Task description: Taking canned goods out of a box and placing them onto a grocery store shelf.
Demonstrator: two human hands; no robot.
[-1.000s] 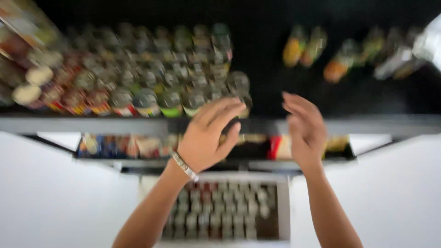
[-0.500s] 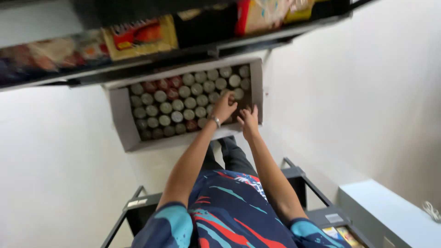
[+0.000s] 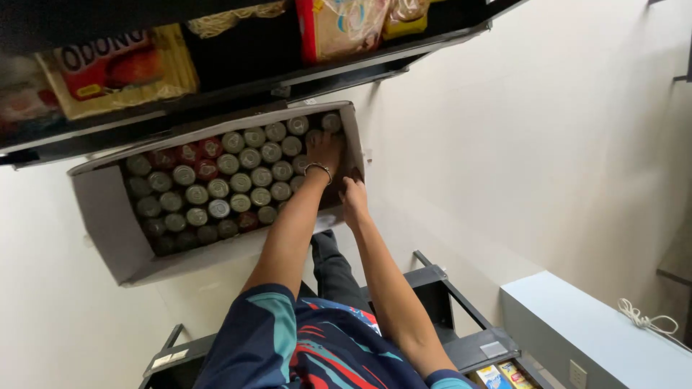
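Whereas a second ago both my hands were raised at a shelf packed with small jars, the head view now looks down at a grey cardboard box point(image 3: 101, 223) in the upper left of the frame, and both hands have dropped into its right end. So the handling has moved from the jars to the cans point(image 3: 216, 180).

The box is open-topped and almost full. Cans stand upright in close rows, lids up, mostly silver-topped, with a few red ones near the top left of the box.

My left hand point(image 3: 326, 151), a bracelet on its wrist, lies among the cans in the box's upper right corner. Its fingers are hidden, so I cannot tell whether my grip there is wide or closed on a can. My right hand point(image 3: 353, 202) sits just below it, against the box's right wall, and I cannot tell that grip either.

Above the box, across the top of the frame, a dark shelf point(image 3: 303, 79) holds noodle packets point(image 3: 115, 68). At the lower right stand a black cart frame point(image 3: 440, 281) and a pale cabinet point(image 3: 577, 324).
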